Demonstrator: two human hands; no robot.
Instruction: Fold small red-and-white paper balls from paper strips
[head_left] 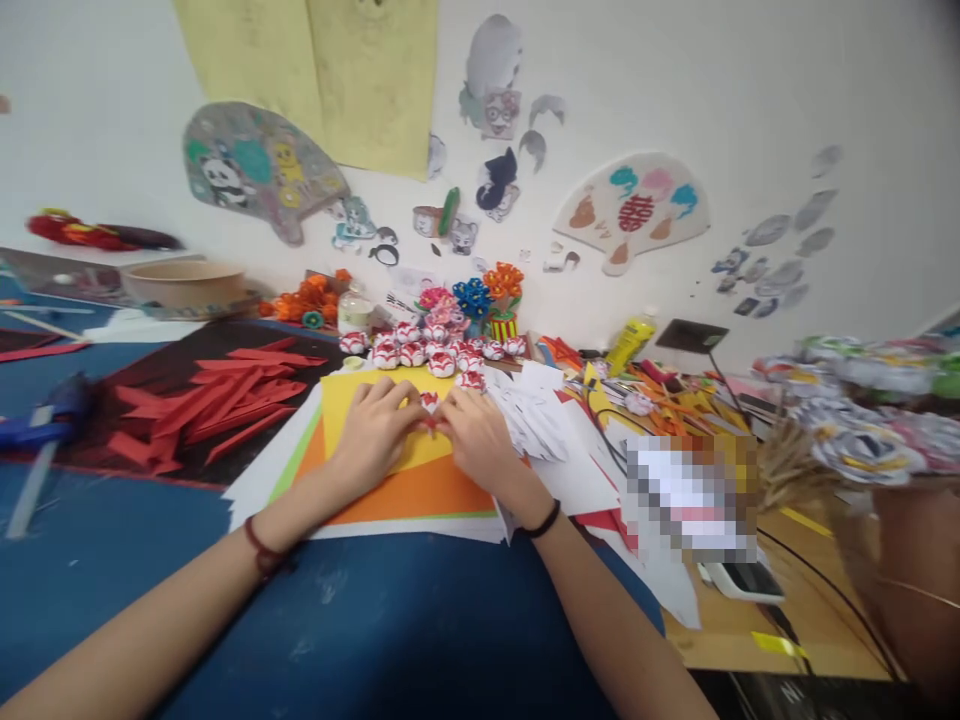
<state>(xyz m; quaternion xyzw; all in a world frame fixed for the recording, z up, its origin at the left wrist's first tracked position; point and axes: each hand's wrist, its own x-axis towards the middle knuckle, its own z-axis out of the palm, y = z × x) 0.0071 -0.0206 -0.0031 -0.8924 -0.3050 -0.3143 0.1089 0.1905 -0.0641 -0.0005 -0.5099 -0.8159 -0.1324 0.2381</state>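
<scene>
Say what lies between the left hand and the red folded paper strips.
From the left hand to the strips: yellow, orange, green, white paper sheets, then dark surface, in the head view.

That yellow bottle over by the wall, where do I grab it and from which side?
Best by its upper body, just below the cap, coming from the front and slightly above. The yellow bottle leans to the right, cap end up, and its lower end is among coloured paper strips, so the upper part looks freer.
</scene>
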